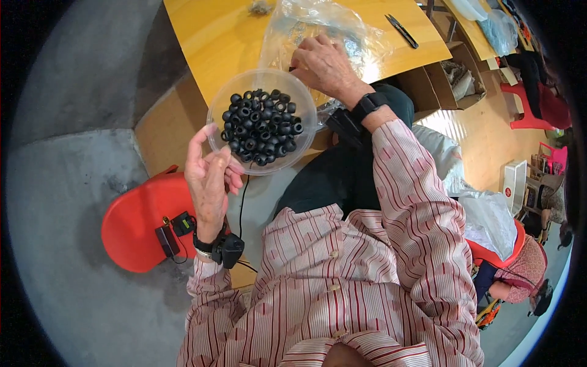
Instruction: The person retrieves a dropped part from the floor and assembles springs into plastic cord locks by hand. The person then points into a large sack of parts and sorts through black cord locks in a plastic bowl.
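Note:
A round clear plastic tub [215,103] is tilted toward me, with many small black hollow ring-shaped pieces [260,125] inside. My left hand [211,168] grips its near left rim, thumb and fingers closed on the edge. Just beyond the tub's far right rim, my right hand [327,66] is over a crumpled clear plastic bag [281,33]. Its fingers are curled, and a bit of something dark shows by the fingertips, too small to name. The bag lies on the yellow tabletop [211,37].
Thread snips [402,32] lie on the table to the right. A red stool [137,220] with small black devices [168,240] stands at left. An open cardboard box [465,76] is beside the table. A white plastic bag [489,223] and other people are at right.

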Demonstrator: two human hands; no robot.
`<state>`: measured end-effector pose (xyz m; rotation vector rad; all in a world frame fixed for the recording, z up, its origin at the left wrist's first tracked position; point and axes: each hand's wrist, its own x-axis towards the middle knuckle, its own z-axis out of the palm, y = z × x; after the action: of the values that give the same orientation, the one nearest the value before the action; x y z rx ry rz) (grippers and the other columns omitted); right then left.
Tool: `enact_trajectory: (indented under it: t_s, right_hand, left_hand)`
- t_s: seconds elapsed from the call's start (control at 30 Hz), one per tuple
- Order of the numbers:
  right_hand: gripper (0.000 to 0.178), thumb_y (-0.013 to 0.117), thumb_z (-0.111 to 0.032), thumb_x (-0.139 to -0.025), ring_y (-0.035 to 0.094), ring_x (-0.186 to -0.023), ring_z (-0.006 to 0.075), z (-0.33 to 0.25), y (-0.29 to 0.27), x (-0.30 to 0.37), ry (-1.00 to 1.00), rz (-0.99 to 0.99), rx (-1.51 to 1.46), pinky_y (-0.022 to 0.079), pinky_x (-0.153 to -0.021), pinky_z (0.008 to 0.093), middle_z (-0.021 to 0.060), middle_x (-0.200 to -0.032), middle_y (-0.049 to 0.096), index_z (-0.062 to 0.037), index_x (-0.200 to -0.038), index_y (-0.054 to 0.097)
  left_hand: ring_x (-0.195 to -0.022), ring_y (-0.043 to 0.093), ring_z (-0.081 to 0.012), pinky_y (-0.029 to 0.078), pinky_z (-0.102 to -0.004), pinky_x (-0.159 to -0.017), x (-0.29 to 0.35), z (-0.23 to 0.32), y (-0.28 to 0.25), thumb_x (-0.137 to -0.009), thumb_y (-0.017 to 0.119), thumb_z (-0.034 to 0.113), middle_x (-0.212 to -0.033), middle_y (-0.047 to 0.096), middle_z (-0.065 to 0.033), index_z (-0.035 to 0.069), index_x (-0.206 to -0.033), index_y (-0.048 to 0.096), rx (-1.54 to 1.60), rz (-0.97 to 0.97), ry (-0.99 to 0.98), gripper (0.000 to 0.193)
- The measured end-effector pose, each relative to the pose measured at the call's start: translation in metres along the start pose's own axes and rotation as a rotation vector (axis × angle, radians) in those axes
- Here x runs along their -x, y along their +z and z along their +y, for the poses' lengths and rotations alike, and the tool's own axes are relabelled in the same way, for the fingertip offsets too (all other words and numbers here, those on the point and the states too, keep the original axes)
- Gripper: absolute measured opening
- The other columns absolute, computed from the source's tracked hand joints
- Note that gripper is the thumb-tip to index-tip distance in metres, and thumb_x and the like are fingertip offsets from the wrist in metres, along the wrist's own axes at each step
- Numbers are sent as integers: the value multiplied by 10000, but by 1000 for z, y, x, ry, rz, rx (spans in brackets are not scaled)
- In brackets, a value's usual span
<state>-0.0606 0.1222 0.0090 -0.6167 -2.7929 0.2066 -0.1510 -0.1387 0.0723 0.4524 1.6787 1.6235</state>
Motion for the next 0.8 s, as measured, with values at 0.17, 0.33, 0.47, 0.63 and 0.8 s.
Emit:
enact_trajectory:
  t_s: [0.17, 0.33, 0.47, 0.63, 0.8]
  right_hand:
    - [162, 662, -242, -795, 511, -1017, 264, 34, -32, 11, -53, 225, -153, 442, -842, 419, 36, -1011, 593, -146, -927, 665]
    - [149, 669, -155, -802, 525, -1044, 272, -2, -111, 34, -118, 283, -363, 411, -892, 366, 88, -1136, 578, -121, -947, 675]
    - [160, 652, -134, -727, 462, -1107, 302, -23, -109, 55, -201, 223, -105, 404, -884, 409, 102, -1163, 530, -144, -887, 663]
    - [176, 624, -138, -710, 445, -1152, 256, -25, -99, 60, -163, 283, 67, 372, -929, 399, 81, -1211, 511, -137, -880, 667]
    - [175, 628, -124, -729, 433, -1179, 237, -24, -96, 60, -197, 198, 227, 358, -954, 393, 60, -1214, 518, -129, -902, 657]
  left_hand:
    - [-404, 459, -48, 352, -161, -354, -3, 5, 21, -902, 491, 72, -628, 599, -55, 34, -1306, 383, -30, -34, -6, 420]
    - [-450, 504, -62, 388, -169, -383, -5, 3, 28, -911, 497, 83, -645, 586, -60, 50, -1303, 368, -95, -109, 13, 414]
    - [-453, 507, -64, 389, -172, -382, -4, 3, 45, -908, 486, 66, -645, 579, -59, 49, -1300, 366, -78, -136, 11, 411]
    - [-448, 505, -66, 390, -172, -381, -1, 7, 63, -903, 487, 54, -643, 574, -58, 51, -1304, 363, -69, -160, -12, 420]
    - [-440, 502, -69, 389, -175, -371, -1, 5, 69, -899, 490, 48, -641, 572, -62, 45, -1301, 362, -70, -179, -14, 422]
